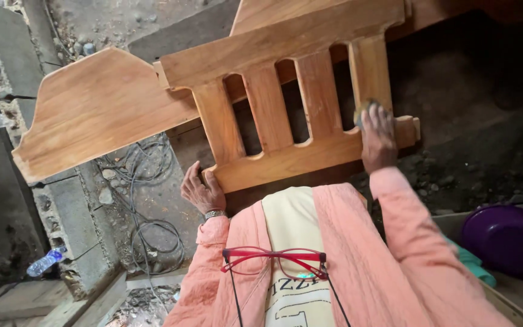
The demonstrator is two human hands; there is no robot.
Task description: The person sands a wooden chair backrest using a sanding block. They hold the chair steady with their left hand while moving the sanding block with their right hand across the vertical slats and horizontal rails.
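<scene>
Spanning most of the view, a slatted wooden frame [286, 91] lies tilted across the person's lap, its broad shaped panel reaching out to the left over tangled cables [146, 200] and a concrete block edge [74, 212]. Its lower rail runs just in front of the body, between both hands. The left hand [202, 192] rests with fingers loosely curled against the lower left corner of that rail, steadying it rather than wrapping it. The right hand [378, 138] lies flat on the rail beside the rightmost slat, fingers pressed down over a small pad [363, 110]; what kind of pad I cannot tell. Dark, stony ground opens to the right of the frame, with free room there. A purple basin [506, 237] sits at lower right, well apart. Red glasses [273, 260] hang at the chest, and a plastic bottle [45, 261] lies at lower left.
</scene>
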